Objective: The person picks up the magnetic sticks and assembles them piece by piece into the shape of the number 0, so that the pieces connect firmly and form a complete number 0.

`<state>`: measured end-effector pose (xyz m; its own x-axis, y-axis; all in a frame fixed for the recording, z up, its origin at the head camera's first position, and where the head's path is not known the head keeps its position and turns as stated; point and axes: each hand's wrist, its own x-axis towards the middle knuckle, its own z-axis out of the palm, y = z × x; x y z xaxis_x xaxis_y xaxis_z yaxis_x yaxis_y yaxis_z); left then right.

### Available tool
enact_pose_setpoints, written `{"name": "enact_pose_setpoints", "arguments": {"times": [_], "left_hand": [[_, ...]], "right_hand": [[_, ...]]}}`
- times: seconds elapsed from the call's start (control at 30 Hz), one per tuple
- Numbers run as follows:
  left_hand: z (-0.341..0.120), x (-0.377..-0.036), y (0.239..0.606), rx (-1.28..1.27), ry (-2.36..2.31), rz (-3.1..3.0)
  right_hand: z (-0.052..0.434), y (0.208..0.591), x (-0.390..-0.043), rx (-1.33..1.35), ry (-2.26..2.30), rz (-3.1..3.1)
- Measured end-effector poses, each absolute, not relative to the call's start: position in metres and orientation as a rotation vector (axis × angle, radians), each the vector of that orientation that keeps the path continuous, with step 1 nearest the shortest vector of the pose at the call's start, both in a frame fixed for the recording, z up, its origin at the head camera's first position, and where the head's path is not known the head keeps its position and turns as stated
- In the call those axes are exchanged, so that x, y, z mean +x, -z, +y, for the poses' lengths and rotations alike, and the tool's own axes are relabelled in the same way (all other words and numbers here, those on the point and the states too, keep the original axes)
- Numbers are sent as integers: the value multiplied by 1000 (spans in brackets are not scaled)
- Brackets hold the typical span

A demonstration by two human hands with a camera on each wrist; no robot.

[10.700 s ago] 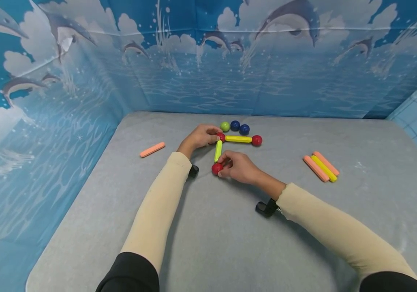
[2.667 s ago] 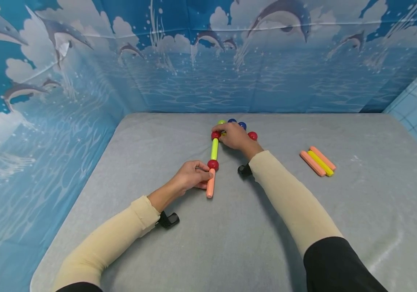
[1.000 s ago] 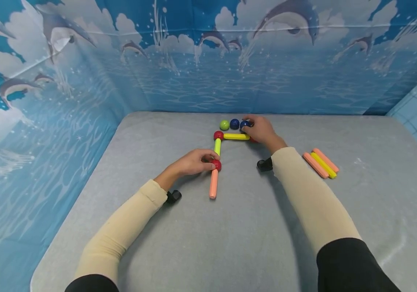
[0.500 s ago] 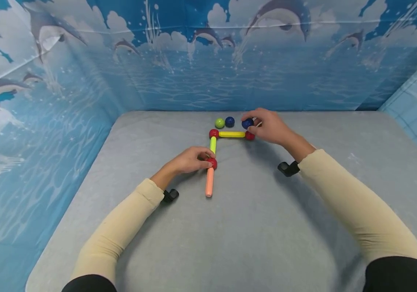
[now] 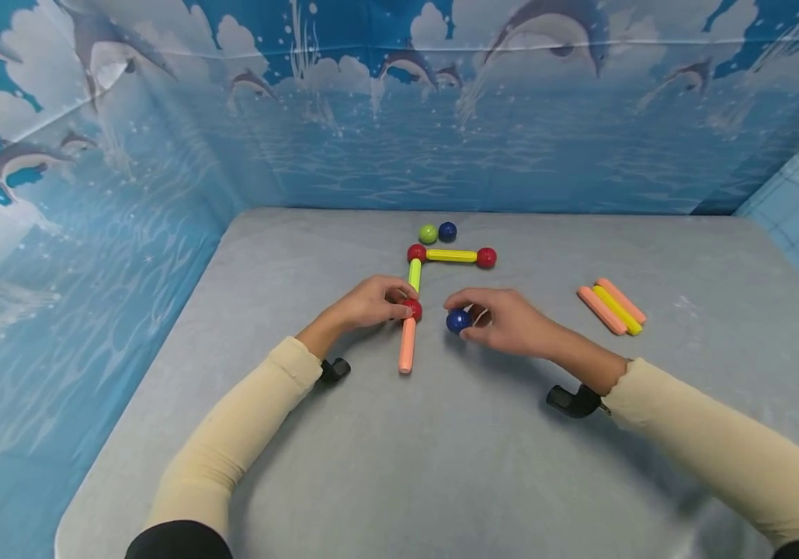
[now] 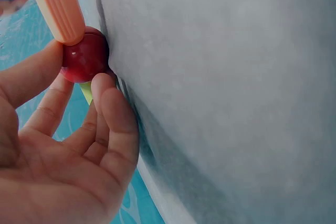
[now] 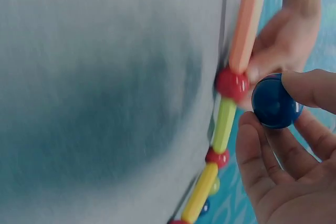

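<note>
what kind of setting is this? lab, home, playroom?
Most likely a staged recording booth, not a home. A grey cloth-covered table is boxed in by a printed dolphin-and-sea backdrop, and the only things on it are toy sticks and balls: the right hand holds a blue ball.

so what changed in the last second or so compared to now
The right hand has lifted one blue ball out of the far row and carried it toward the person, beside the red ball. The left hand still pinches that red ball. The peach stick, yellow sticks and the green ball stayed put.
</note>
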<state>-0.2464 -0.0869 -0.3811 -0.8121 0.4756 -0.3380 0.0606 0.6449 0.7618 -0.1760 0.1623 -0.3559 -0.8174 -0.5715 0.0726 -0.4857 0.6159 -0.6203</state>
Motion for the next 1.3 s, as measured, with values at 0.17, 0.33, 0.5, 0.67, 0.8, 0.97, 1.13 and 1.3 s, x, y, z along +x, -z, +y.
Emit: {"name": "enact_pose_setpoints", "arguments": {"times": [0.17, 0.33, 0.5, 0.67, 0.8, 0.97, 1.13, 1.3], "left_hand": [[-85, -245, 383, 374, -1126, 2287], [-83, -244, 384, 362, -1170, 2235], [-84, -245, 383, 356, -1170, 2218], [-85, -246, 383, 353, -1166, 2212], [-85, -246, 383, 345, -1176, 2216], [-86, -246, 383, 361, -1178, 2235], [-86, -246, 382, 369, -1177, 2237], [-87, -246, 381, 375, -1172, 2234]], "right_hand": [[153, 362, -158, -880, 982, 2636], [146, 370, -143, -911, 999, 2588], [136, 375, -133, -912, 1037, 2517], [126, 378, -127, -970, 1075, 2467], [121, 378, -124, -972, 1095, 2451], [114, 376, -122, -963, 1122, 2449], [107, 375, -122, -995, 1129, 2476], [104, 377, -124, -995, 1097, 2511]]}}
